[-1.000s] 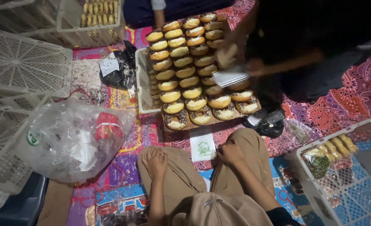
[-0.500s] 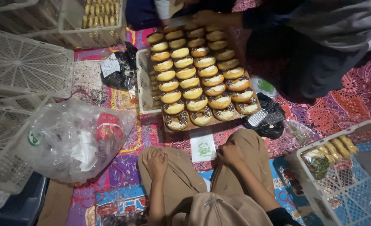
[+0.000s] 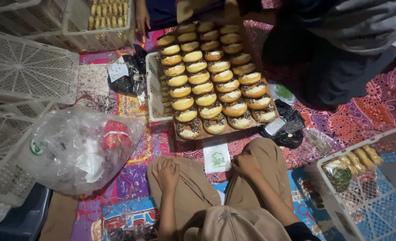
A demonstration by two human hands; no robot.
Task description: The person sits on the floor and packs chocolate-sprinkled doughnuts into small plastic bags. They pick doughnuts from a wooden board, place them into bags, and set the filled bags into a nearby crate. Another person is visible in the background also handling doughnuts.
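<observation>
Your left hand (image 3: 166, 172) rests flat on your left knee, fingers loose and holding nothing; your right hand (image 3: 246, 164) sits on your right knee with the fingers curled in on themselves, also gripping nothing. The two hands are well apart, with a small white card (image 3: 216, 157) on the floor mat (image 3: 363, 120) between your knees. Just beyond the card lies the board of doughnuts (image 3: 213, 82), nearest to both hands. Its long axis runs away from you, leaning slightly left at the far end, with the doughnuts in four rows along that axis; the near ones carry dark sprinkles, the far ones look plain. A white basket (image 3: 152, 87) lies against the board's left edge. To your left is a crumpled clear plastic bag (image 3: 79, 149); to your right, a white crate (image 3: 367, 192). Another person's hand (image 3: 141, 18) touches the mat at the board's far end.
</observation>
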